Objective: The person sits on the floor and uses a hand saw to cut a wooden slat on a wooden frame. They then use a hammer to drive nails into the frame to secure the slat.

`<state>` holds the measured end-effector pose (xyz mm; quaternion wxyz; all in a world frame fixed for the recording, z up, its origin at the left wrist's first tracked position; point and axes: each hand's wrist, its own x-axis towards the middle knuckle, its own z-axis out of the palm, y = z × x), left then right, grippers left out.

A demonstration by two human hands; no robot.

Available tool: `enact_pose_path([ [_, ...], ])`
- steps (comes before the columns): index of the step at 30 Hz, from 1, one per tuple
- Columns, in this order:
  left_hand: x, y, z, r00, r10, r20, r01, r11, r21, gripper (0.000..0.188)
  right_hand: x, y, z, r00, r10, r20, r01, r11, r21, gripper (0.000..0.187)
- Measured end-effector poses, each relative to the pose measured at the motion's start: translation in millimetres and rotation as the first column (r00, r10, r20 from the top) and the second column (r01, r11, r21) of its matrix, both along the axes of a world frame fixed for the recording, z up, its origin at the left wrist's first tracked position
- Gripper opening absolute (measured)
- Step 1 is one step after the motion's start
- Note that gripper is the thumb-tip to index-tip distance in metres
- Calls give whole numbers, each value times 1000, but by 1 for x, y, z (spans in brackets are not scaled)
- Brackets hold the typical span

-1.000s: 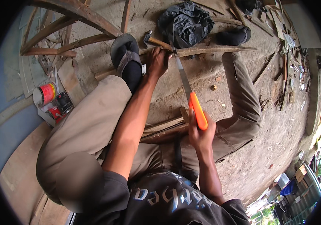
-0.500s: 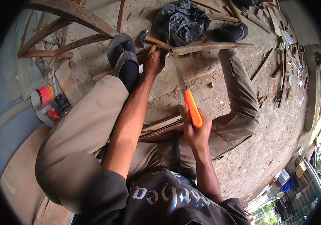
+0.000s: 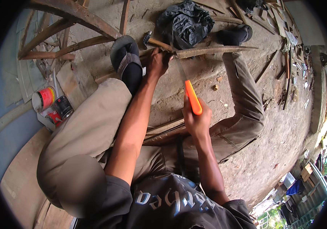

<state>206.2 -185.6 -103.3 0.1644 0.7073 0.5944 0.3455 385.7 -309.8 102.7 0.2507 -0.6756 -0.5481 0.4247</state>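
In my right hand [image 3: 197, 118] is the orange handle of a handsaw [image 3: 192, 98], with the fingers wrapped round it. The saw's narrow blade points away from me and meets a long wooden strip [image 3: 217, 50] near my left hand. My left hand [image 3: 159, 64] is closed on the strip just left of the blade, though the fingers partly hide the wood there. Beyond that hand lies a hammer [image 3: 159, 42] with a dark head and wooden handle. My sandalled left foot [image 3: 127, 57] rests beside the left hand.
A crumpled black plastic bag [image 3: 185, 24] lies beyond the strip. Paint cans [image 3: 46, 97] stand at the left, below a wooden frame [image 3: 71, 17]. Wood scraps [image 3: 287, 68] litter the ground at the right. More wooden pieces [image 3: 167, 128] lie near my lap.
My right hand has pushed the saw forward, away from my body, so its handle is closer to the strip. My left hand stays nearly in place.
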Motion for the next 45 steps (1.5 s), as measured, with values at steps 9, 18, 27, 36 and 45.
enact_pose_path([
  [9, 8, -3, 12, 985, 127, 120, -112, 986, -127, 17, 33, -69, 6, 1000, -2, -6, 3, 989, 147, 17],
  [18, 7, 4, 7, 998, -9, 61, 9, 1000, 8, 14, -11, 15, -32, 996, -45, -82, 54, 993, 108, 24],
  [27, 7, -5, 13, 992, 98, 80, -93, 994, -56, 21, 29, -54, -12, 999, -6, -50, 12, 994, 104, 14],
  [36, 1, 8, 5, 995, 42, 94, -38, 998, -40, 25, 9, -30, -46, 994, -23, -108, 35, 993, 114, 17],
  [45, 3, -1, 7, 992, 117, -56, -117, 993, 3, 26, 29, -59, -18, 998, -29, -64, 30, 999, 20, 26],
])
